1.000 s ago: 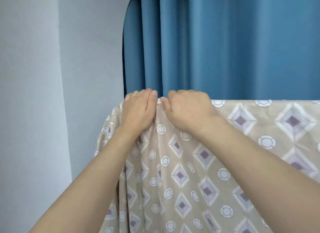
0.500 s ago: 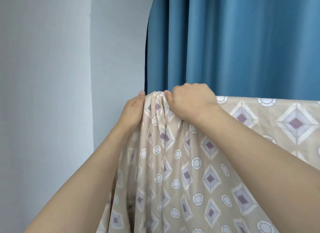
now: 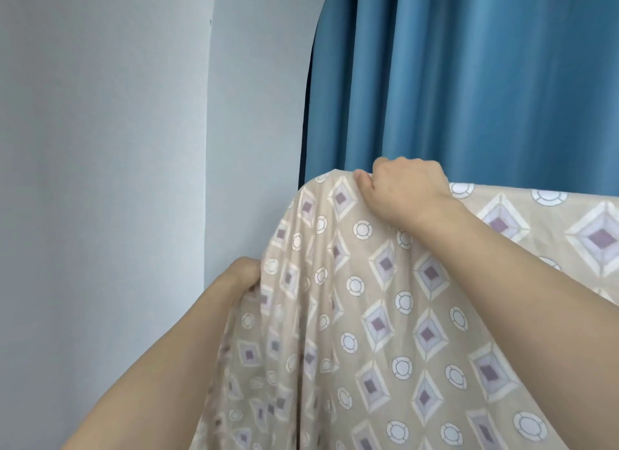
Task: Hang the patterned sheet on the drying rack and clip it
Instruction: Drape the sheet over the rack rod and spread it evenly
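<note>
Since the earlier frame, the left hand (image 3: pixel 243 275) has been lowered along the patterned sheet (image 3: pixel 385 315) edge, which it grips. The top fold is clamped by the right hand (image 3: pixel 407 190). Soft, limp fabric is best gripped at edges.

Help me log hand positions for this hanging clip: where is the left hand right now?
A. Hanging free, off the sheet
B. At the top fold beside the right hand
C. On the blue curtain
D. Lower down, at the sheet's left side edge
D: the left hand holds the patterned sheet at its left edge, well below the right hand on the top fold.

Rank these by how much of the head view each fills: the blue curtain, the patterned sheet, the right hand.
1. patterned sheet and blue curtain: too alike to separate
2. right hand: clearly smallest
</note>
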The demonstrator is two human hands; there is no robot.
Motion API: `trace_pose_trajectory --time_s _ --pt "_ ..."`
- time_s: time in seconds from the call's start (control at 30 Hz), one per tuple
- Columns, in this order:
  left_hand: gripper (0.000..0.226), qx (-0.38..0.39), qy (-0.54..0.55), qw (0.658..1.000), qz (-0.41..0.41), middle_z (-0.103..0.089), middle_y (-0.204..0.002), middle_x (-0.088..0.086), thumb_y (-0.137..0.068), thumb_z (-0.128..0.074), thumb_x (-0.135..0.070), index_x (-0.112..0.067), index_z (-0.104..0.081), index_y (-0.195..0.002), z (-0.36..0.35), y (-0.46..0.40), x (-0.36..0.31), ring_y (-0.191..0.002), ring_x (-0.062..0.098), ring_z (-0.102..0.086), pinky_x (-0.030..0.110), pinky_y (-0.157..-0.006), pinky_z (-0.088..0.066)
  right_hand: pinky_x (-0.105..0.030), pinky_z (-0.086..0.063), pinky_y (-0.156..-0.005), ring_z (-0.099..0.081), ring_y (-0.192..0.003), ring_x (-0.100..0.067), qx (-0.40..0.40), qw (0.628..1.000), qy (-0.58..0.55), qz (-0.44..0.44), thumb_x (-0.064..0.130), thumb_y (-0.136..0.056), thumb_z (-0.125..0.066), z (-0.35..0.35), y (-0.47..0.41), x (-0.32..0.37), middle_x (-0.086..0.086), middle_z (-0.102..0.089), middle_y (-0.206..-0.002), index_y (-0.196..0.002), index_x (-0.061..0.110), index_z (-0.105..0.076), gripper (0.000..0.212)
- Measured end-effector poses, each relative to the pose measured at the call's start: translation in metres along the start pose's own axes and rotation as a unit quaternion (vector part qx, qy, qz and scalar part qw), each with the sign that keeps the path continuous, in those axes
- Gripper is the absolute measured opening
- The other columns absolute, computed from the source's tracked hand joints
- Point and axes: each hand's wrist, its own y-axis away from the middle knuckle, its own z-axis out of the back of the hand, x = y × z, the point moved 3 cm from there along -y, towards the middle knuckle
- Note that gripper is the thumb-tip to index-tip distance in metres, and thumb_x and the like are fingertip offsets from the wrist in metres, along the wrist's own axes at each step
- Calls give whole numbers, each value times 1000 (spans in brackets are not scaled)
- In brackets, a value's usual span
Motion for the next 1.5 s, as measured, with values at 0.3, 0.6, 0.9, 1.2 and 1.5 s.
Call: trace_pose_trajectory --time_s 0.3,0.6,0.9,1.2,1.5 --pt "36 65 243 952 -177 -68 -83 7 -100 -40 -37 -14 -66 -103 -13 36 -113 -75 27 -63 33 -72 -51 -32 -40 -63 -50 -75 -30 13 1000 2 -5 48 -100 -23 -2 -7 -1 -5 -51 -77 -73 15 -51 51" --pt "33 36 323 930 -170 -64 -65 -2 -102 -43 -27 -18 -58 -74 -16 7 -85 -63 19 -58 28 -61 -49 -32 -35 -60 -50 -75 -28 4 1000 -4 -9 54 -98 -25 4 -3 -2 -2 -46 -71 -79 13 -52 52" --pt "45 -97 140 954 -248 -54 -67 -3 -101 -32 -42 -16 -48 -68 -13 2 -53 -65 15 -50 32 -67 -44 -29 -28 -51 -48 -65 -24 -4 999 44 -10 59 -98 -16 2 1 5 -1 -47 -66 -71 16 -50 61" --pt "20 93 147 980 -102 -73 -93 4 -91 -51 -17 -9 -66 -102 -21 11 55 -83 19 -68 28 -72 -52 -54 -9 -116 -21 -140 -41 -108 953 211 189 52 -97 -21 -51 17 92 -24 -23 -152 -152 6 -14 72" --pt "25 -82 68 993 -45 -62 -78 2 -101 -41 -23 -13 -55 -84 -3 14 142 -74 26 -60 30 -61 -46 -54 12 -115 -5 -147 -37 -35 928 213 303 58 -96 -13 -98 36 151 -18 -21 -156 -150 6 -25 76"
